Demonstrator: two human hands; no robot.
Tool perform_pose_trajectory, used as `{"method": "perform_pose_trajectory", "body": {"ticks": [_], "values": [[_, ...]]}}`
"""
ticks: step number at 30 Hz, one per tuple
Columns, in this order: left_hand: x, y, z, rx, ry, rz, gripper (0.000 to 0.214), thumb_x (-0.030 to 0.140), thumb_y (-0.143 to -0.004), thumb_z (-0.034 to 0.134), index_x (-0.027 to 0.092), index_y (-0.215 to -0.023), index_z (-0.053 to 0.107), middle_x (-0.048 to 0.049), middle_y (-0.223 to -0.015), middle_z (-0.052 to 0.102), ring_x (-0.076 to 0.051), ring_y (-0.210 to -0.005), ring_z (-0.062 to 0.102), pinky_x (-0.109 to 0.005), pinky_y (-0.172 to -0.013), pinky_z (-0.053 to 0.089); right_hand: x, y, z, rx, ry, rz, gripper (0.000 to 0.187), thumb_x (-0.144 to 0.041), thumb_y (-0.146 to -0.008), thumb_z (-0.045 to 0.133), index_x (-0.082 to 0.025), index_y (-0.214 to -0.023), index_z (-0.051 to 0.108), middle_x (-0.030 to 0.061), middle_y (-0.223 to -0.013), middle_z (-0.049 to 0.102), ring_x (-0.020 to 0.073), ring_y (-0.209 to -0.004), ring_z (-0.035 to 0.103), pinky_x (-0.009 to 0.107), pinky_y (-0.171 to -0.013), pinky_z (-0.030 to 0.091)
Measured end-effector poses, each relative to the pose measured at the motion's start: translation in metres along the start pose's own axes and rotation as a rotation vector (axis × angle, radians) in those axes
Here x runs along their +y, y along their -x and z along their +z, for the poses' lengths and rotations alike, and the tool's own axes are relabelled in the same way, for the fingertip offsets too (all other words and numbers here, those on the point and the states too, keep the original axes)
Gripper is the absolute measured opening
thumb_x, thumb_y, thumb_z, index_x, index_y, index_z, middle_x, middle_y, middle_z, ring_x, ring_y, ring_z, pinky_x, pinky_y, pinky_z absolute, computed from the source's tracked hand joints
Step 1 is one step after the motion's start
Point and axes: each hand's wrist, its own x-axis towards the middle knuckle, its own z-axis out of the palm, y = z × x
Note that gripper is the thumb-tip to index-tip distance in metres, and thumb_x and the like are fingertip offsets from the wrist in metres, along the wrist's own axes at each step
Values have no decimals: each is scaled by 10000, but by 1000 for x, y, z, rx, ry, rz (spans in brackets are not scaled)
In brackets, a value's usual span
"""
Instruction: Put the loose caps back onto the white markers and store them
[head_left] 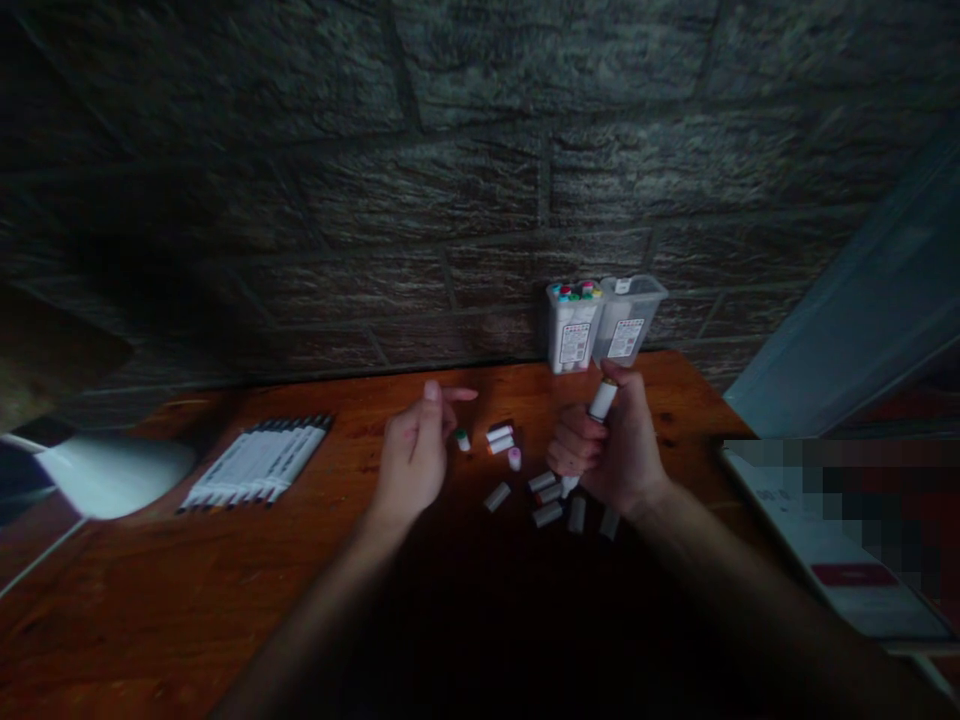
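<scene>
My right hand (634, 445) is closed around a white marker (603, 400), held at a slant with its lower end just above some loose caps. The thumb presses near its upper end. My left hand (412, 455) holds nothing; its index finger points right and its thumb sticks up. Between the hands lie a green-ended cap (463, 440), white caps (500, 438) and a pink-ended cap (514, 458). Several greyish caps, one of them a loose cap (497, 496), are scattered below my right hand. At left, a row of white markers (259, 460) lies side by side.
Against the brick wall (480, 220) stand a clear case of colour-ended markers (574, 335) and a second clear case (626, 325) with little in it. A white lamp-like object (112, 475) is at the left of the wooden table (150, 610). A partly blurred pale panel (847, 575) sits at right.
</scene>
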Motion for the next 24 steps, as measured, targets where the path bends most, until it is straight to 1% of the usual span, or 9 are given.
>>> {"method": "perform_pose_trajectory", "body": {"ticks": [3, 6, 8, 11, 12, 14, 17, 21, 24], "values": [[1, 2, 1, -10, -17, 22, 549, 552, -971, 366, 174, -844, 743, 0, -582, 475, -148, -556, 444, -283, -534, 311, 1, 1, 1, 14, -21, -50, 701, -850, -758, 201, -250, -397, 177, -74, -363, 109, 77, -351, 89, 267, -363, 147], [2, 4, 3, -29, -53, 34, 523, 513, -985, 361, 181, -902, 756, 2, -582, 475, -151, -567, 464, -276, -558, 329, 0, 0, 2, 73, -27, -119, 692, -832, -776, 270, -243, -415, 233, -78, -390, 129, 79, -361, 111, 261, -368, 180], [4, 6, 5, -50, -57, 52, 463, 485, -978, 408, 190, -930, 762, 2, -587, 500, -155, -575, 484, -269, -575, 348, -1, -2, 1, 103, -2, -145, 641, -790, -791, 384, -231, -478, 359, -71, -431, 230, 86, -390, 201, 251, -405, 272], [8, 7, 8, -77, -33, 64, 335, 438, -931, 534, 201, -947, 769, 4, -571, 532, -165, -586, 505, -260, -578, 367, 0, -4, 0, 144, 132, -154, 495, -688, -814, 529, -211, -681, 546, -32, -579, 449, 103, -512, 419, 248, -531, 405], [9, 7, 9, -79, -28, 61, 303, 419, -918, 561, 202, -947, 770, 5, -565, 538, -166, -589, 509, -256, -576, 370, 1, -4, -1, 173, 211, -166, 468, -664, -824, 549, -206, -736, 583, -21, -624, 493, 107, -550, 462, 246, -545, 413], [12, 7, 9, -70, -23, 53, 261, 386, -902, 592, 196, -934, 768, 5, -577, 563, -159, -594, 516, -248, -573, 376, 4, -3, -3, 230, 399, -192, 449, -643, -839, 562, -201, -805, 633, -21, -631, 515, 102, -538, 464, 237, -493, 369], [14, 5, 10, -59, -2, 36, 221, 355, -880, 629, 178, -912, 757, 1, -628, 611, -137, -588, 521, -237, -564, 386, 6, -1, -6, 248, 572, -185, 455, -639, -839, 570, -192, -843, 655, -49, -553, 472, 88, -452, 388, 241, -422, 283], [15, 5, 12, -82, 62, 13, 205, 334, -855, 664, 159, -934, 735, -13, -681, 657, -132, -605, 562, -242, -602, 440, 6, -2, -8, 205, 586, -263, 356, -544, -812, 658, -195, -866, 615, -58, -622, 508, 79, -505, 450, 233, -480, 369], [12, 6, 14, -114, 67, 14, 188, 305, -848, 678, 163, -964, 724, -38, -778, 712, -143, -680, 619, -249, -650, 477, 6, -4, -11, 212, 610, -348, 361, -437, -787, 721, -213, -1030, 575, -49, -724, 585, 85, -577, 518, 229, -527, 413]]}}
